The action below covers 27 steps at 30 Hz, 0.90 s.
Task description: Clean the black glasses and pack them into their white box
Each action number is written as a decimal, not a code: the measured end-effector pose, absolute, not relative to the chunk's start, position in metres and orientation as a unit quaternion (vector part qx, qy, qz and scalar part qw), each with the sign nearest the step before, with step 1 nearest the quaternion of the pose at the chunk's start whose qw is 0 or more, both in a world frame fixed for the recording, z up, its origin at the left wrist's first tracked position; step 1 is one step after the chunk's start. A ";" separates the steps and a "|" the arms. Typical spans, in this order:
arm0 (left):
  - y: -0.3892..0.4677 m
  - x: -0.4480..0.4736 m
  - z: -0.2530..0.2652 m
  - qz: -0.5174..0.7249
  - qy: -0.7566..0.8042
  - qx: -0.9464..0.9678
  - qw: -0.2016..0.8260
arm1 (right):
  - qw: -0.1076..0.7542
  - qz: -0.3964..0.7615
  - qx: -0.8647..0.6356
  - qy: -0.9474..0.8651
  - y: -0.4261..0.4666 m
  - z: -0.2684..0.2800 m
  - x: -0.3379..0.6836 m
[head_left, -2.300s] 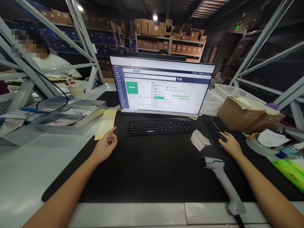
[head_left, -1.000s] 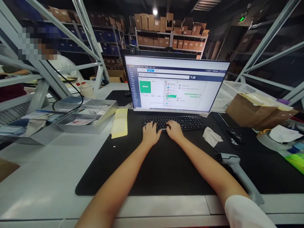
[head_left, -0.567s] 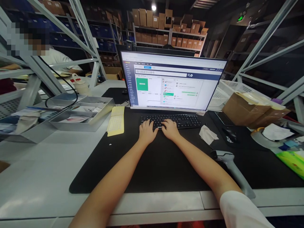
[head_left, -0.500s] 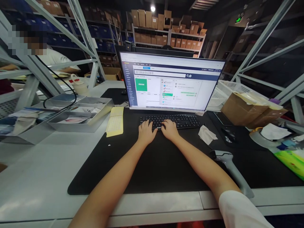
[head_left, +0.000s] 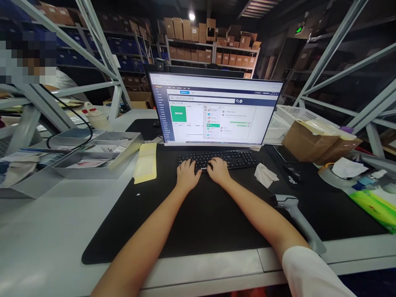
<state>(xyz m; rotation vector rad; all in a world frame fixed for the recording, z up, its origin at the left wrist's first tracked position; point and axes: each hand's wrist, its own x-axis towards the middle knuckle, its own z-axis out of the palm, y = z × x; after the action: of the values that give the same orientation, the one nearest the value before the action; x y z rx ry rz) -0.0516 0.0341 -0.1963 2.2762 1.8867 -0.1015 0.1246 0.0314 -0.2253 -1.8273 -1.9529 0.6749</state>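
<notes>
A black keyboard (head_left: 239, 159) lies on a large black desk mat (head_left: 198, 222), just below a monitor (head_left: 216, 119) showing a web page and a chat window. My left hand (head_left: 187, 175) rests palm down over the keyboard's left end, fingers spread on the keys and thumb pointing inward. Beside it, my right hand (head_left: 219, 171) lies on the middle keys with its fingers slightly bent and apart. Neither hand holds anything. Right of my right hand is a crumpled tissue (head_left: 265, 175). Closer to my right forearm lies a grey barcode scanner (head_left: 298, 218).
Yellow label sheets (head_left: 146, 163) and grey sorting trays (head_left: 89, 163) stand to the left. At the right are a black mouse (head_left: 291, 175), a cardboard box (head_left: 312, 142), a tape roll (head_left: 328, 175) and a green packet (head_left: 371, 206). A co-worker's white sleeve (head_left: 63, 80) shows behind the metal frame.
The whole view has shifted slightly, so the monitor and desk items appear a little further left. Both hands stay on the keyboard, with only small finger movement.
</notes>
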 end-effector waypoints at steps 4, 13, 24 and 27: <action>0.034 -0.052 -0.197 -0.033 0.636 0.766 0.090 | 0.190 0.241 -0.647 -0.698 0.031 -0.227 0.124; 0.034 -0.053 -0.196 -0.026 0.630 0.772 0.085 | 0.153 0.209 -0.728 -0.635 0.037 -0.229 0.136; 0.034 -0.054 -0.197 -0.017 0.629 0.773 0.086 | 0.132 0.216 -0.765 -0.592 0.044 -0.235 0.149; 0.034 -0.055 -0.199 -0.009 0.629 0.772 0.084 | 0.131 0.223 -0.766 -0.589 0.045 -0.236 0.150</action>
<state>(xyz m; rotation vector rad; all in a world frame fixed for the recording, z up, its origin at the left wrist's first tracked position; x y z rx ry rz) -0.0552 0.0344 -0.1991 2.3057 1.8787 -0.0272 0.1503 0.0449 -0.2364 -2.2243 -1.7091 0.6471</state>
